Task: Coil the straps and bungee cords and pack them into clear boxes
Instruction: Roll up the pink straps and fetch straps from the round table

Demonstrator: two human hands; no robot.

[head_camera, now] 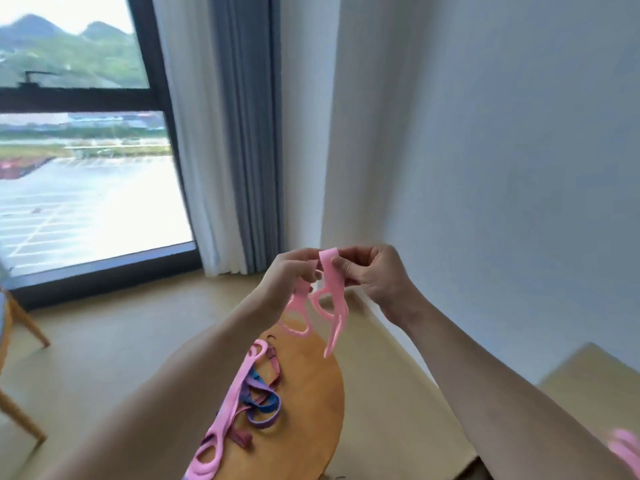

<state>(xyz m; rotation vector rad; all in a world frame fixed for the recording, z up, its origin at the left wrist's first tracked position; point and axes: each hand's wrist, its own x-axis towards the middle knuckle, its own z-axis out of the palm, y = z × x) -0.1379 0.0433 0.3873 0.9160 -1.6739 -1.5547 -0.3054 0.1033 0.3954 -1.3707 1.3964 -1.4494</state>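
Holding a pink strap (337, 299) up in front of the chest, the person has both hands raised above the far edge of a round wooden table (311, 393). The left hand (289, 277) has its fingers curled, pinching the strap at one of its moulded loops. The right hand (375, 273) pinches the folded top of the same strap between thumb and fingers. The two hands are just beside each other, with the fold standing up between them. Below them the strap hangs free in the air: one oval loop under the left hand, and a narrower tail dropping under the right, well above the tabletop.

From where I stand, I count two pink straps of this looped kind. One is in the hands. A second pink strap (230, 407) lies stretched along the table's left edge, partly under the left forearm. Tangled against it are one blue strap (268, 405), one purple strap (258, 388) and dark red webbing (242, 439); whether that webbing is one piece or two I cannot tell. A blurred pink piece (623, 448) shows past the right elbow, too smeared to identify.
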